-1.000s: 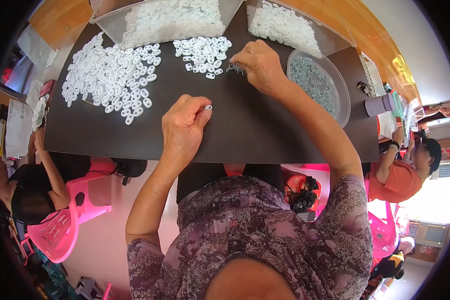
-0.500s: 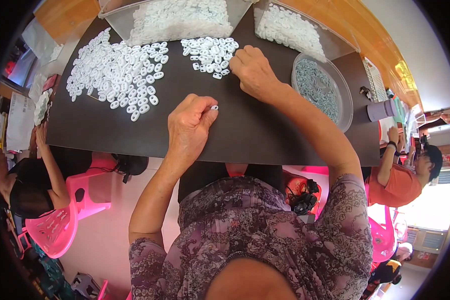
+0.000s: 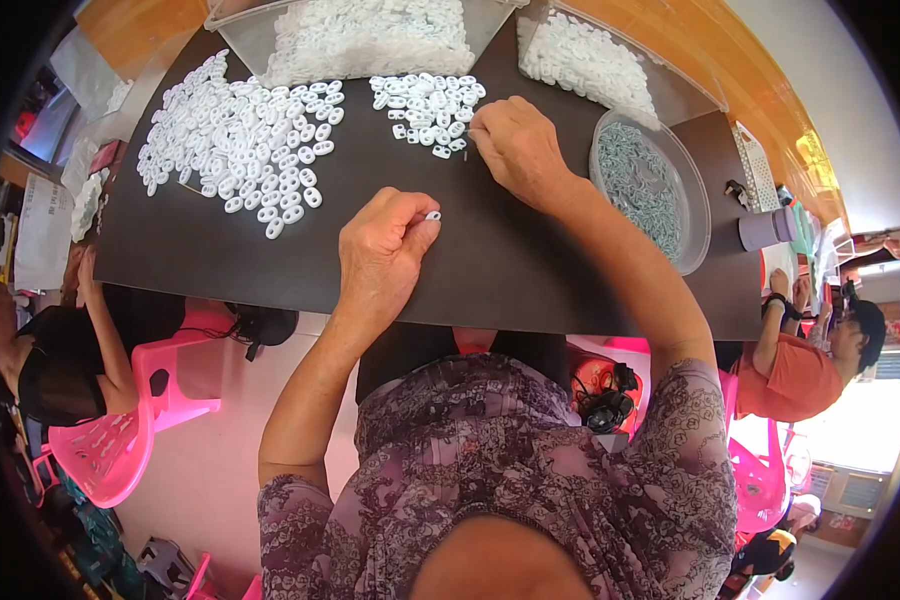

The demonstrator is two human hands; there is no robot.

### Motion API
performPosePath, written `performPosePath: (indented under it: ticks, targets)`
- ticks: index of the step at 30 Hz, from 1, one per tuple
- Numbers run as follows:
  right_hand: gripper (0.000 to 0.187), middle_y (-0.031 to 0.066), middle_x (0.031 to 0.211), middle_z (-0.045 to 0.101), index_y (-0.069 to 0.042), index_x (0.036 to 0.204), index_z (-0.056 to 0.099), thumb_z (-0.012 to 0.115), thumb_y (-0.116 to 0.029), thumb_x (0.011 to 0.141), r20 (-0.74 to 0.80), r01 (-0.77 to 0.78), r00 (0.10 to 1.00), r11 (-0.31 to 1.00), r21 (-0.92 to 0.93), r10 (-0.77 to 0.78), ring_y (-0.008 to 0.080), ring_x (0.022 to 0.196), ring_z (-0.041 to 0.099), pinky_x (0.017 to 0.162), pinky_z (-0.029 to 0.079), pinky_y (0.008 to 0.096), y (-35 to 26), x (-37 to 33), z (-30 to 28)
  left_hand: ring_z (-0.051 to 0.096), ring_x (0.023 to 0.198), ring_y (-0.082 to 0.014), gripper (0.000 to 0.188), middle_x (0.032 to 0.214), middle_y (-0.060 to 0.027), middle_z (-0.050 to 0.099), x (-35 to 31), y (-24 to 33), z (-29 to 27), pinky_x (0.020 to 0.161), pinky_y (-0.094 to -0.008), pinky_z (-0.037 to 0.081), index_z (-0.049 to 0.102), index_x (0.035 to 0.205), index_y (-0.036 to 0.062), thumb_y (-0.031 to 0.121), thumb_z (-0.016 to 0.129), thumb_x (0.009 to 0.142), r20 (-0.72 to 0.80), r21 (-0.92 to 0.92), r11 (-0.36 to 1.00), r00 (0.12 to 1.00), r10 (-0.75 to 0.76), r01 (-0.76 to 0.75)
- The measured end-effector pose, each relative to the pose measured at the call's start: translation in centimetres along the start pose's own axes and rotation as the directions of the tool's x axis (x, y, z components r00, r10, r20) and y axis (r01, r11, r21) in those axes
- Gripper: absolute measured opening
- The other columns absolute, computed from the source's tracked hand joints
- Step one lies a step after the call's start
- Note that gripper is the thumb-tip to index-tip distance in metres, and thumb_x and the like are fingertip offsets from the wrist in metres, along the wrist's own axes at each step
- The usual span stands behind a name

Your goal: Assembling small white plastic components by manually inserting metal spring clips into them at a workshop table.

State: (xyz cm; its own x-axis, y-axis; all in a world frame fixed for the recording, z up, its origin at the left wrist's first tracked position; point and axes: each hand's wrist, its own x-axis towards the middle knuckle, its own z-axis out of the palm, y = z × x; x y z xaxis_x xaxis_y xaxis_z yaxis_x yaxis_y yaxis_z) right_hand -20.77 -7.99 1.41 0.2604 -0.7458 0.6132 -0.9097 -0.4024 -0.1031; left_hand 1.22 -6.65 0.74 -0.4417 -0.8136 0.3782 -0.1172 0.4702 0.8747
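Observation:
My left hand [image 3: 382, 252] is closed above the dark table, pinching a small white oval plastic piece [image 3: 432, 215] between thumb and forefinger. Only the end of that piece shows. Farther off and to the right, my right hand [image 3: 520, 150] has its fingers drawn together at the edge of a small pile of white two-hole plastic pieces [image 3: 425, 105]. Whatever those fingertips hold is too small to make out. A tiny dark sliver [image 3: 465, 156] shows just below them. A larger heap of the same white pieces [image 3: 240, 140] spreads over the table's left side.
Two clear bins of white pieces, one large [image 3: 370, 45] and one at right [image 3: 585, 65], line the far edge. An oval clear tub [image 3: 700, 225] holds many small grey metal parts. A grey cup [image 3: 762, 229] stands at far right. People sit on both sides.
My right hand has shifted slightly nearer at the edge of the small pile, and the dark sliver now shows by its fingertips. My left hand keeps its pinch on the white piece.

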Motion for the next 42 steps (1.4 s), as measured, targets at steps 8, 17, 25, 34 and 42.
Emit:
performPosePath:
  ticks: [8, 17, 25, 34, 42]
  targets:
    - [0.013, 0.0088, 0.077, 0.056, -0.006, 0.084, 0.055, 0.062, -0.001, 0.074, 0.082, -0.112, 0.991, 0.993, 0.041, 0.109, 0.0282, 0.076, 0.052, 0.066, 0.042, 0.0376, 0.2, -0.2, -0.4, 0.051, 0.064, -0.0094, 0.013, 0.074, -0.0032, 0.055, 0.0, -0.1, 0.1, 0.061, -0.0216, 0.043, 0.061, 0.088, -0.0011, -0.003, 0.065, 0.075, 0.014, 0.008, 1.0, 1.0, 0.0, 0.0]
    - [0.012, 0.0104, 0.078, 0.061, -0.003, 0.086, 0.059, 0.063, -0.001, 0.075, 0.166, -0.284, 0.953, 0.933, 0.22, 0.251, 0.0243, 0.075, 0.057, 0.067, 0.046, 0.034, -1.2, -0.1, -1.2, 0.056, 0.064, -0.0178, 0.016, 0.074, -0.0071, 0.057, 0.3, 0.3, -0.3, 0.059, -0.0282, 0.044, 0.061, 0.088, 0.0026, -0.003, 0.064, 0.074, -0.021, -0.019, 1.0, 1.0, -0.017, 0.017]
    - [0.016, 0.0024, 0.08, 0.061, 0.002, 0.091, 0.061, 0.064, 0.0, 0.076, 0.38, -0.593, 0.805, 0.627, 0.506, 0.455, 0.0077, 0.075, 0.056, 0.068, 0.047, 0.0225, -2.8, -0.5, -2.3, 0.054, 0.06, -0.0242, 0.019, 0.065, -0.0075, 0.049, 2.4, 0.5, 1.6, 0.054, -0.0353, 0.043, 0.065, 0.086, 0.0089, 0.0, 0.067, 0.07, -0.132, 0.268, 0.943, 0.962, 0.237, -0.196]
    - [0.016, 0.0058, 0.075, 0.063, 0.004, 0.087, 0.06, 0.064, 0.001, 0.072, 0.487, -0.664, 0.741, 0.404, 0.629, 0.462, 0.0093, 0.07, 0.058, 0.064, 0.048, 0.0239, -4.0, -0.5, -3.2, 0.054, 0.061, -0.0253, 0.012, 0.065, -0.0077, 0.049, 2.7, 0.2, 1.9, 0.052, -0.0366, 0.043, 0.062, 0.08, 0.0071, 0.002, 0.067, 0.07, -0.017, 0.32, 0.916, 0.965, 0.262, -0.243]
    - [0.016, 0.009, 0.076, 0.061, 0.002, 0.09, 0.058, 0.061, 0.003, 0.075, 0.367, -0.537, 0.844, 0.631, 0.56, 0.392, 0.0153, 0.071, 0.061, 0.067, 0.05, 0.0276, -5.2, -0.6, -3.5, 0.053, 0.056, -0.0109, 0.007, 0.064, -0.0031, 0.058, 3.9, 0.0, 0.7, 0.052, -0.0256, 0.042, 0.062, 0.077, 0.0013, 0.007, 0.06, 0.073, 0.17, -0.045, 0.974, 0.963, -0.21, 0.221]
